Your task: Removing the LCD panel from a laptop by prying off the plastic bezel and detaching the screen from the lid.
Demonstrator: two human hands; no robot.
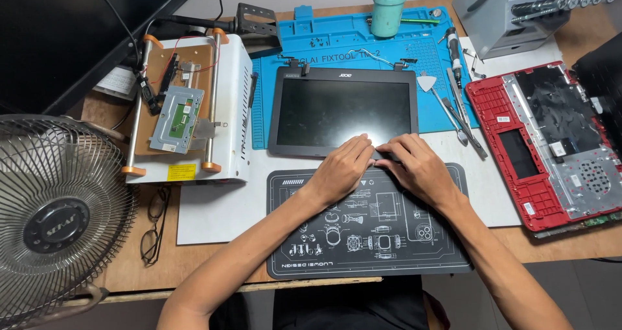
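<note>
The laptop screen panel (343, 113) lies flat, dark face up, partly on the blue repair mat (363, 41) toward the tabletop's far edge, its near edge just beyond the black printed mat (369, 239). I see my left hand (341, 169) and right hand (418, 168) side by side at that near bezel, fingers curled and pressing on it, fingertips nearly meeting. The red laptop base (544, 142) sits at the tabletop's right edge, a fan (58, 220) at the left.

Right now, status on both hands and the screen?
Left hand and right hand side by side, fingers on laptop screen panel's lower bezel. Panel flat, straddling blue mat and black mat. Metal tools lie right, apart.
</note>
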